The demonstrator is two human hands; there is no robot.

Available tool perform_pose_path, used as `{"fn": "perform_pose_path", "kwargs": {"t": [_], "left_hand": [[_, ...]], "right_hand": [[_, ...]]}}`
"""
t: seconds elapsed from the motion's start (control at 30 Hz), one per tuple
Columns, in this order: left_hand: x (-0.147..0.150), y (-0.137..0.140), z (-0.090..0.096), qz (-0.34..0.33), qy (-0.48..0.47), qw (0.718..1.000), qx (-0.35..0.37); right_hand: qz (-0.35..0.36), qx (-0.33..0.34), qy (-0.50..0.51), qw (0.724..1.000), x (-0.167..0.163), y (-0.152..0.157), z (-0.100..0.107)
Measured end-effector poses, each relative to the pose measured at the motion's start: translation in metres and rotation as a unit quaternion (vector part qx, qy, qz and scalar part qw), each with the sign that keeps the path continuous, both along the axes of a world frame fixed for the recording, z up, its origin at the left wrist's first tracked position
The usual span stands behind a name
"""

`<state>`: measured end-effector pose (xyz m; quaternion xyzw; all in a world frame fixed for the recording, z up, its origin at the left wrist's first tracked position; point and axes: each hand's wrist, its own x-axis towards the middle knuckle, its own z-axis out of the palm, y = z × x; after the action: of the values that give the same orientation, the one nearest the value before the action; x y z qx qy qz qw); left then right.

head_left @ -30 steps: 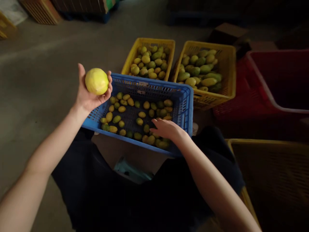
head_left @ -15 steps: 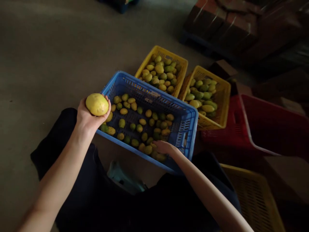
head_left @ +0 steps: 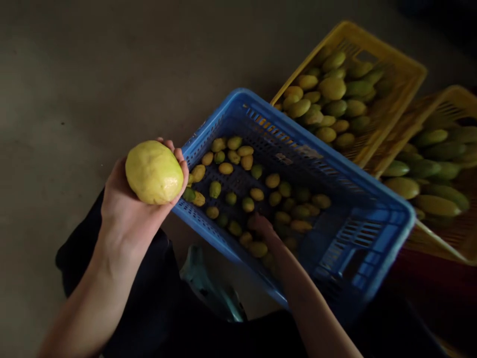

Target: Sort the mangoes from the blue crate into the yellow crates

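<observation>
My left hand (head_left: 130, 209), palm up, holds a large yellow fruit (head_left: 154, 171), mango-like with smooth skin, beside the left end of a blue plastic crate (head_left: 212, 124). Its fingers curl round the fruit's far side. My right hand (head_left: 262, 223) reaches down inside the crate among small yellow and green fruits (head_left: 257, 194) scattered over the bottom. The fingers there are dark and blurred, so whether they grip a fruit is unclear.
Two yellow crates (head_left: 395, 54) of larger green and yellow fruits stand behind and right of the blue crate. A teal object (head_left: 210, 288) lies on the floor between my dark-clothed legs. Bare concrete floor (head_left: 74, 74) stretches left.
The view has come closer and turned, shifting the crates rightward in the picture. My right hand has moved left within the blue crate. My left hand still holds the yellow fruit.
</observation>
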<state>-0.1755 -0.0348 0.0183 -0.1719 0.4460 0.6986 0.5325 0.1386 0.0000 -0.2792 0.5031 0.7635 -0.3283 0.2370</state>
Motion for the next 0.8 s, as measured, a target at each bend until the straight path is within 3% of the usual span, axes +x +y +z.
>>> {"fn": "perform_pose_path", "kwargs": {"t": [0.13,0.23,0.37,0.47,0.53,0.63,0.7,0.8], "left_hand": [[0.004,0.001,0.0,-0.01,-0.003,1.0,0.006],[0.013,0.004,0.003,-0.047,-0.012,0.998,0.032],[0.035,0.012,0.004,-0.114,-0.034,0.99,0.071],[0.058,0.019,-0.003,-0.128,-0.093,0.986,0.056],[0.075,0.022,-0.009,-0.14,-0.133,0.981,0.034],[0.103,0.02,-0.019,-0.188,-0.168,0.968,0.019],[0.118,0.016,-0.027,-0.22,-0.173,0.96,0.023],[0.133,0.011,-0.041,-0.241,-0.144,0.96,0.008]], "right_hand": [[-0.008,0.001,-0.094,0.996,-0.006,-0.015,0.01],[-0.008,0.028,-0.099,0.995,-0.006,-0.006,0.035],[-0.037,0.095,-0.063,0.993,0.005,0.014,0.093],[-0.106,0.175,0.023,0.979,0.021,0.014,0.148],[-0.193,0.197,0.139,0.951,0.028,0.002,0.185],[-0.322,0.142,0.338,0.873,0.027,-0.025,0.228],[-0.357,0.1,0.444,0.816,0.022,-0.04,0.245],[-0.395,0.059,0.535,0.745,0.018,-0.049,0.252]]}}
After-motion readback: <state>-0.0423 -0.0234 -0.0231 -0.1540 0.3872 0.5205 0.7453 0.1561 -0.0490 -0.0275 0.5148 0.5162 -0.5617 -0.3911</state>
